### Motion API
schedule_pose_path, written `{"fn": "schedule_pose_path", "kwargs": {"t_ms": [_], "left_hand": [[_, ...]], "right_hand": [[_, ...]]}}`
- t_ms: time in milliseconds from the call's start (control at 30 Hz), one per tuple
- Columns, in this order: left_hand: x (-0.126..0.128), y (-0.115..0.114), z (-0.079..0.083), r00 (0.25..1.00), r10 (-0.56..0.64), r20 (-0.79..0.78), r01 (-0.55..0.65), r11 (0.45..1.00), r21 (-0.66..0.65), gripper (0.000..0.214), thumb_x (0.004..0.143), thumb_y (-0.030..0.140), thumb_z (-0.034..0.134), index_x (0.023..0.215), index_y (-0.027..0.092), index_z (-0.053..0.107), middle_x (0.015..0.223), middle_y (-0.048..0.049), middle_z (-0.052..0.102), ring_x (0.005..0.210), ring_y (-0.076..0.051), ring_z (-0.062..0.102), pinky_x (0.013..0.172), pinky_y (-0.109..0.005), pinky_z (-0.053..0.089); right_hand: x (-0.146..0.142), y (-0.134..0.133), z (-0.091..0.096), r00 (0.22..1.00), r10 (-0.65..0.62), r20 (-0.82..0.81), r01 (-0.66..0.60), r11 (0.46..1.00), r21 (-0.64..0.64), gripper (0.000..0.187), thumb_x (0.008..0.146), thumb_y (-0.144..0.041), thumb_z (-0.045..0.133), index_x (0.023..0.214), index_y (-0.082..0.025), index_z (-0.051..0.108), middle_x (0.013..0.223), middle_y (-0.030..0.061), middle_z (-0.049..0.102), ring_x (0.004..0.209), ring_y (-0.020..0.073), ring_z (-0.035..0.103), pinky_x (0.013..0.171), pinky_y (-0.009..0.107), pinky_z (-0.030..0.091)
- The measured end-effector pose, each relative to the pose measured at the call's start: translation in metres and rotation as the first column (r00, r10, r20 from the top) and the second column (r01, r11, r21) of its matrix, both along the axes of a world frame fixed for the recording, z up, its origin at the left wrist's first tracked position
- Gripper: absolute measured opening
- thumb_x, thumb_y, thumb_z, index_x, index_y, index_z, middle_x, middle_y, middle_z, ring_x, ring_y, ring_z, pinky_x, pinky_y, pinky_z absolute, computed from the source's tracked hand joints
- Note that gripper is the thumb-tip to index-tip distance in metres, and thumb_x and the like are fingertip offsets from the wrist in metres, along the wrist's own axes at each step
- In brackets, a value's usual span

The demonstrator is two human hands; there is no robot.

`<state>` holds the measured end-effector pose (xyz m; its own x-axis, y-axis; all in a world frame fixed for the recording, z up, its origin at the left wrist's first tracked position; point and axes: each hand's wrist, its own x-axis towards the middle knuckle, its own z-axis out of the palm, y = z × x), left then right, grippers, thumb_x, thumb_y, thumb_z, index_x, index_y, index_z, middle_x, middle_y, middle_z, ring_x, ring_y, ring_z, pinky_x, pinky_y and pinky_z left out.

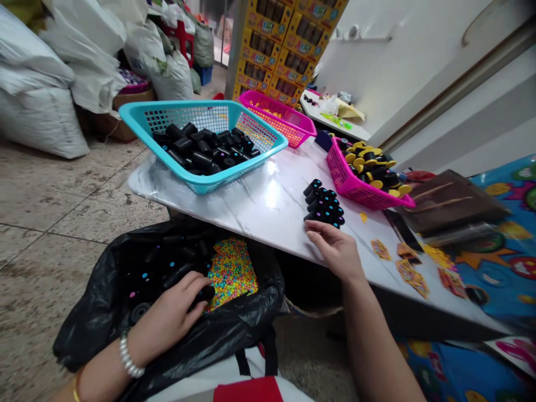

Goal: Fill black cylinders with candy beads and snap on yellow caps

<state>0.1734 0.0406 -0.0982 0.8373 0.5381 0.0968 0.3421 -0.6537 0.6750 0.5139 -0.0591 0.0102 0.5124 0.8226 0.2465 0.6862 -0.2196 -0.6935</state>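
Your left hand (167, 315) is down in the black plastic bag (90, 335), fingers (196, 285) curled around a black cylinder (205, 293) above colored beads (231, 273); your right hand (335, 251), fingers loosely open, rests against a cluster of black cylinders (323, 204) at the marble table's (234, 206) front edge.

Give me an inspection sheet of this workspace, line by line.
Surface: marble-patterned table.
Job's things: black cylinders with coloured dots grouped on the table; more in a teal basket; a pink basket holds others with yellow discs.
Clutter: small printed cards near the table edge.
Hands: left hand grips a black cylinder in a black bag; right hand touches the table group.
Cables: nothing seen.
Surroundings: white sacks, yellow cartons.
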Motion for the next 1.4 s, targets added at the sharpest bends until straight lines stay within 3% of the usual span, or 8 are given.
{"fn": "schedule_pose_path", "kwargs": {"t_ms": [233,333,467,633,833,1033,1200,1400], "left_hand": [[0.000,0.000,0.014,0.997,0.061,0.047,-0.057,0.995,-0.079,0.030,0.085,0.016,0.050,0.114,0.021,0.055,0.112,-0.0071,0.056,0.099,-0.018,0.059,0.088,-0.031,0.051],[0.002,-0.001,0.018,0.996,0.077,0.038,-0.068,0.978,-0.198,0.036,0.083,0.016,0.054,0.118,0.021,0.052,0.110,-0.0064,0.057,0.081,-0.013,0.061,0.075,-0.027,0.053],[0.004,-0.003,0.015,0.993,0.104,0.051,-0.085,0.954,-0.288,0.048,0.080,0.017,0.061,0.124,0.020,0.044,0.110,-0.0062,0.060,0.082,-0.014,0.062,0.074,-0.026,0.054],[0.000,-0.006,0.009,0.999,0.055,-0.002,-0.055,0.997,-0.051,0.051,0.082,0.017,0.062,0.128,0.016,0.040,0.117,-0.0106,0.058,0.099,-0.020,0.060,0.088,-0.034,0.051],[0.005,0.008,0.013,0.990,0.136,-0.044,-0.109,0.917,0.384,0.035,0.089,0.024,0.054,0.121,0.009,0.051,0.117,-0.0136,0.057,0.112,-0.026,0.049,0.096,-0.040,0.045],[0.013,0.020,0.012,0.947,0.110,-0.301,0.064,0.856,0.513,0.038,0.092,0.015,0.041,0.129,0.009,0.048,0.129,-0.0139,0.052,0.100,-0.026,0.050,0.082,-0.040,0.047],[0.011,0.013,0.012,0.922,0.145,-0.360,0.066,0.855,0.515,0.039,0.092,0.015,0.041,0.130,0.011,0.047,0.112,-0.0118,0.056,0.094,-0.025,0.050,0.080,-0.038,0.044],[0.015,0.007,0.011,0.931,0.062,-0.361,0.130,0.865,0.484,0.038,0.091,0.015,0.042,0.129,0.017,0.048,0.105,-0.0109,0.056,0.091,-0.024,0.052,0.077,-0.037,0.044]], "right_hand": [[-0.033,-0.003,0.001,0.970,-0.083,0.228,0.068,0.995,0.073,0.022,0.083,-0.033,0.063,0.098,-0.021,0.072,0.090,0.0049,0.072,0.075,0.0183,0.066,0.075,0.033,0.053],[-0.084,-0.006,-0.012,0.954,0.246,0.170,-0.248,0.969,-0.008,0.025,0.084,-0.025,0.062,0.109,-0.022,0.067,0.106,0.0060,0.069,0.093,0.0196,0.065,0.084,0.033,0.052],[-0.142,0.008,-0.051,0.779,0.621,-0.091,-0.626,0.762,-0.165,0.043,0.083,-0.018,0.061,0.126,-0.022,0.055,0.122,0.0083,0.063,0.110,0.0207,0.060,0.095,0.035,0.049],[-0.142,0.033,-0.087,0.695,0.715,-0.079,-0.696,0.640,-0.324,0.035,0.084,-0.017,0.060,0.119,-0.019,0.058,0.108,0.0080,0.067,0.098,0.0194,0.064,0.087,0.032,0.052],[-0.126,0.065,-0.100,0.570,0.714,0.407,-0.431,0.682,-0.591,0.025,0.087,-0.011,0.050,0.108,-0.012,0.063,0.105,0.0174,0.061,0.103,0.0287,0.055,0.086,0.041,0.048],[-0.148,0.060,-0.098,0.504,0.843,0.187,-0.665,0.517,-0.539,0.017,0.084,-0.015,0.058,0.101,-0.017,0.063,0.102,0.0099,0.063,0.097,0.0222,0.057,0.085,0.034,0.049],[-0.121,0.034,-0.081,0.694,0.633,-0.342,-0.714,0.665,-0.219,0.026,0.080,-0.023,0.067,0.105,-0.021,0.059,0.098,0.0026,0.065,0.086,0.0156,0.063,0.079,0.029,0.052],[-0.104,0.013,-0.070,0.760,0.476,-0.443,-0.579,0.806,-0.127,0.026,0.079,-0.024,0.067,0.103,-0.021,0.059,0.098,0.0040,0.066,0.089,0.0175,0.065,0.080,0.031,0.053]]}}
